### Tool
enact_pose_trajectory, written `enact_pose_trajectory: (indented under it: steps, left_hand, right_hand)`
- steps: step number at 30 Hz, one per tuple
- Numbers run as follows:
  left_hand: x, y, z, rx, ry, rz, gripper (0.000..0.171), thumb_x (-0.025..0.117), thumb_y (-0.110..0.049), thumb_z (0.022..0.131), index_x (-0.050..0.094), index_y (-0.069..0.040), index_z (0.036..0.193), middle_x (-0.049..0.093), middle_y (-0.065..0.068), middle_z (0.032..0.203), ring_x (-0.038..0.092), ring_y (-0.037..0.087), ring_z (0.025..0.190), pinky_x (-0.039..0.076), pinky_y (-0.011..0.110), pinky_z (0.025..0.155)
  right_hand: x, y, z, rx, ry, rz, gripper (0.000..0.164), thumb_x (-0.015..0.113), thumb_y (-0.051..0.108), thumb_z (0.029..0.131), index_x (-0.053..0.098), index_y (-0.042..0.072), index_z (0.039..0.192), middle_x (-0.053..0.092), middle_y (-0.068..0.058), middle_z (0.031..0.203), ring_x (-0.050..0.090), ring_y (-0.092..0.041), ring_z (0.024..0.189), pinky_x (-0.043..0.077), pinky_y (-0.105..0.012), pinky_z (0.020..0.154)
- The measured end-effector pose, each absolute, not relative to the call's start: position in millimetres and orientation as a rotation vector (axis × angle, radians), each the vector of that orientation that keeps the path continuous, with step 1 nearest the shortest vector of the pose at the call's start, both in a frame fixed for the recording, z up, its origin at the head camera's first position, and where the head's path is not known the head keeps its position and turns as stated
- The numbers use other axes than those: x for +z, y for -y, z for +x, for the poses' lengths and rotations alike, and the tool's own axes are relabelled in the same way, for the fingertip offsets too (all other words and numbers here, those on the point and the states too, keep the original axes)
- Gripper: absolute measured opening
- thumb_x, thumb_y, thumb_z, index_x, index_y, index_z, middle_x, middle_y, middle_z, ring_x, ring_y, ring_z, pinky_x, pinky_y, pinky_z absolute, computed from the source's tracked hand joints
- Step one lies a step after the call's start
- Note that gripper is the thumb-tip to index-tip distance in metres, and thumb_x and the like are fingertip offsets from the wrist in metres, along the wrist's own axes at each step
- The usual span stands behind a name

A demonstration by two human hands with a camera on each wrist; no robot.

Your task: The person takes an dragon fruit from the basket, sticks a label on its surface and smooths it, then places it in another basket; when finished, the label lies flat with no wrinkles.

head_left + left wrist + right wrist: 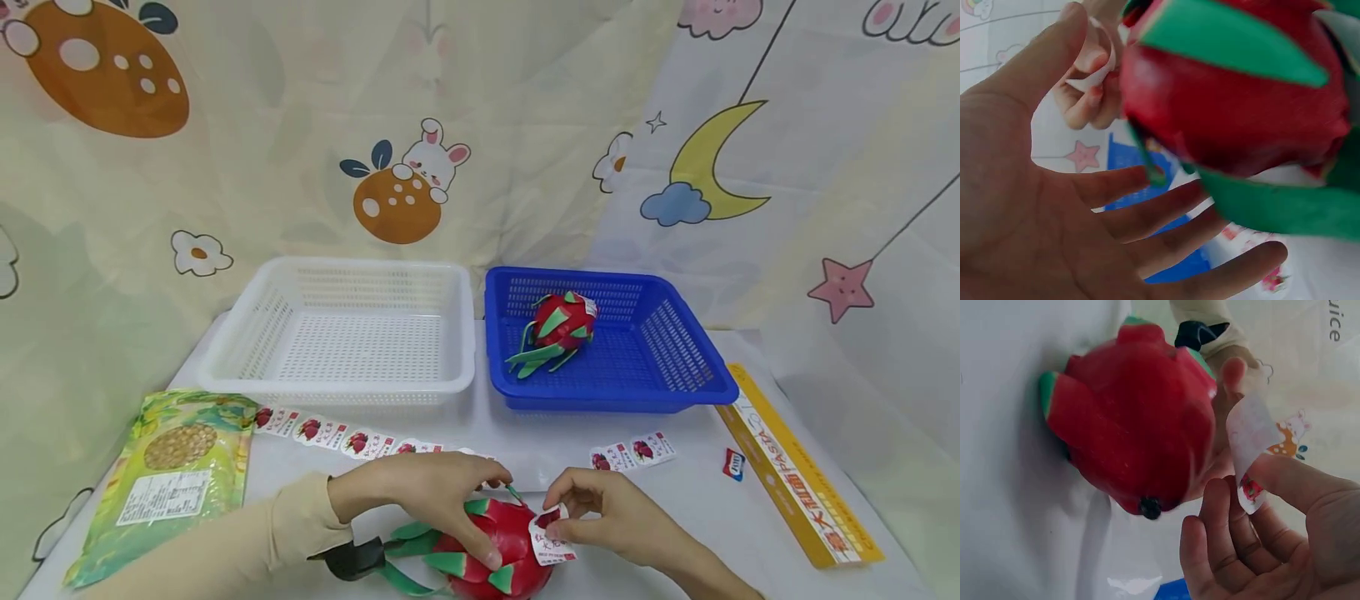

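Observation:
A red toy dragon fruit (512, 529) with green leaf tips lies at the near edge of the table, stem end to the left. Over it spreads my left hand (438, 493), thumb on the near side and fingers on the far side. In the left wrist view those fingers (1154, 219) look straight and spread beside the fruit. My right hand (622, 518) pinches a white dragon fruit sticker (553, 550) between thumb and fingers at the fruit's right end. The right wrist view shows this sticker (1249, 428) curling, its pale back outward, beside the fruit (1141, 419).
Behind stand a white basket (337, 387) and a blue basket (615, 400) holding another dragon fruit (562, 325). Sticker strips (318, 431) lie in front of them. A yellow-green bag (172, 450) is at left; a yellow box (802, 475) and a small red-blue piece (733, 464) at right.

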State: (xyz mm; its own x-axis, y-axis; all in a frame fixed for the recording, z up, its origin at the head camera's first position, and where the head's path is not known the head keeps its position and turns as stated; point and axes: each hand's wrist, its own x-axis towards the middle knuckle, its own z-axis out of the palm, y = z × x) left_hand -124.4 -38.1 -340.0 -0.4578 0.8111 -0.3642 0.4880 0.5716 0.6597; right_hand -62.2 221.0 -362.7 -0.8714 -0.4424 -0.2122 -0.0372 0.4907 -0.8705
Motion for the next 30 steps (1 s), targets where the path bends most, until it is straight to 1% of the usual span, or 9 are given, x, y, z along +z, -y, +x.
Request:
enact_pose_trajectory:
  steps: [3,5,12,17,20,22,25,27,30]
  left_hand:
    - [-349,39,-121,0.664,-2.063,1.024,0.071,0.078,-0.043,0.078,0.049,-0.015,0.136,0.060,-0.012,0.114,0.054,-0.001,0.098,0.052,0.020,0.075]
    - [-354,40,-121,0.712,-2.016,1.009,0.069,0.077,-0.039,0.080,0.047,-0.015,0.137,0.059,-0.013,0.111,0.054,-0.004,0.095,0.052,0.018,0.074]
    - [-361,43,-121,0.816,-1.921,0.969,0.069,0.077,-0.033,0.082,0.043,-0.014,0.139,0.057,-0.014,0.113,0.053,-0.003,0.099,0.052,0.018,0.078]
    - [-362,44,-120,0.839,-1.915,0.973,0.069,0.077,-0.032,0.082,0.043,-0.012,0.138,0.057,-0.013,0.113,0.052,-0.003,0.099,0.052,0.018,0.078]
    - [-363,45,-121,0.842,-1.932,0.981,0.068,0.076,-0.033,0.082,0.043,-0.012,0.138,0.057,-0.012,0.114,0.053,-0.003,0.099,0.051,0.018,0.078]
    - [-364,46,-121,0.849,-1.929,0.975,0.068,0.076,-0.033,0.082,0.044,-0.013,0.138,0.057,-0.011,0.115,0.053,-0.003,0.100,0.051,0.018,0.079]
    - [-365,47,-121,0.874,-1.895,0.955,0.069,0.077,-0.032,0.082,0.043,-0.013,0.139,0.057,-0.010,0.116,0.052,-0.001,0.101,0.052,0.019,0.079]
    - [-366,47,-122,0.888,-1.873,0.944,0.069,0.077,-0.031,0.081,0.043,-0.013,0.139,0.056,-0.009,0.116,0.052,0.000,0.102,0.052,0.019,0.079]
    - [-367,47,-121,0.892,-1.873,0.945,0.069,0.077,-0.031,0.081,0.043,-0.013,0.139,0.056,-0.009,0.116,0.052,0.000,0.101,0.052,0.019,0.079]
  right_hand:
    - [-365,-215,-60,-1.314,-2.339,-0.382,0.025,0.077,0.029,0.082,0.067,0.015,0.100,0.063,-0.003,0.094,0.056,-0.013,0.084,0.048,-0.021,0.072]
    - [-368,-213,-59,-1.293,-2.369,-0.382,0.026,0.078,0.030,0.081,0.067,0.017,0.100,0.062,-0.002,0.093,0.056,-0.012,0.083,0.048,-0.021,0.070]
    - [-373,-211,-56,-1.260,-2.452,-0.354,0.030,0.079,0.032,0.079,0.065,0.017,0.101,0.061,0.002,0.089,0.055,-0.008,0.081,0.050,-0.020,0.071]
    - [-378,-208,-52,-1.316,-2.499,-0.384,0.031,0.077,0.030,0.082,0.064,0.015,0.105,0.061,0.003,0.090,0.054,-0.004,0.080,0.051,-0.020,0.071]
    - [-382,-207,-49,-1.356,-2.523,-0.378,0.040,0.076,0.029,0.083,0.060,0.011,0.115,0.061,0.000,0.098,0.054,-0.006,0.083,0.052,-0.021,0.074]
    - [-384,-205,-48,-1.372,-2.499,-0.312,0.052,0.077,0.030,0.082,0.055,0.012,0.125,0.060,-0.004,0.111,0.055,-0.010,0.092,0.052,-0.021,0.077]
    - [-387,-203,-48,-1.382,-2.408,-0.194,0.065,0.076,0.035,0.082,0.048,0.013,0.136,0.056,-0.007,0.127,0.055,-0.017,0.106,0.052,-0.028,0.085]
    - [-389,-201,-47,-1.386,-2.331,-0.134,0.065,0.074,0.039,0.083,0.047,0.014,0.137,0.054,-0.006,0.133,0.054,-0.022,0.113,0.051,-0.035,0.090]
    - [-394,-197,-45,-1.402,-2.261,-0.073,0.060,0.071,0.043,0.085,0.050,0.016,0.134,0.056,-0.005,0.133,0.054,-0.023,0.117,0.050,-0.040,0.091]
